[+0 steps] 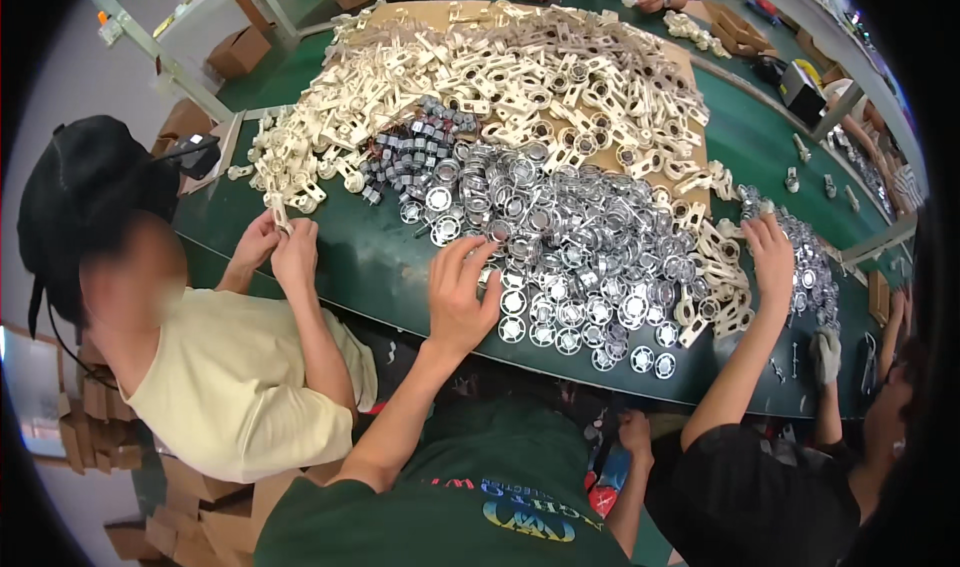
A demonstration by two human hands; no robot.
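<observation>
My left hand [460, 295] reaches over the near left edge of a heap of round silver metal rings [585, 232]. Its fingers are bent and spread, the thumb apart from them, and the fingertips touch or hover just above the rings; no part shows clearly gripped. Down below the table's front edge is my right hand [635, 435], close to my body. Its fingers look curled in, and whatever they may hold is hidden. Flat silver spoked discs [512, 302] lie on the green table beside my left hand.
Cream-coloured plastic parts [480, 67] form a large pile on cardboard behind the rings, beside small dark motor-like blocks [420, 147]. At left, a person's hands [292, 252] hold a cream part. A right-hand neighbour's hand [770, 252] reaches over the table. Cardboard boxes [195, 482] stand at lower left.
</observation>
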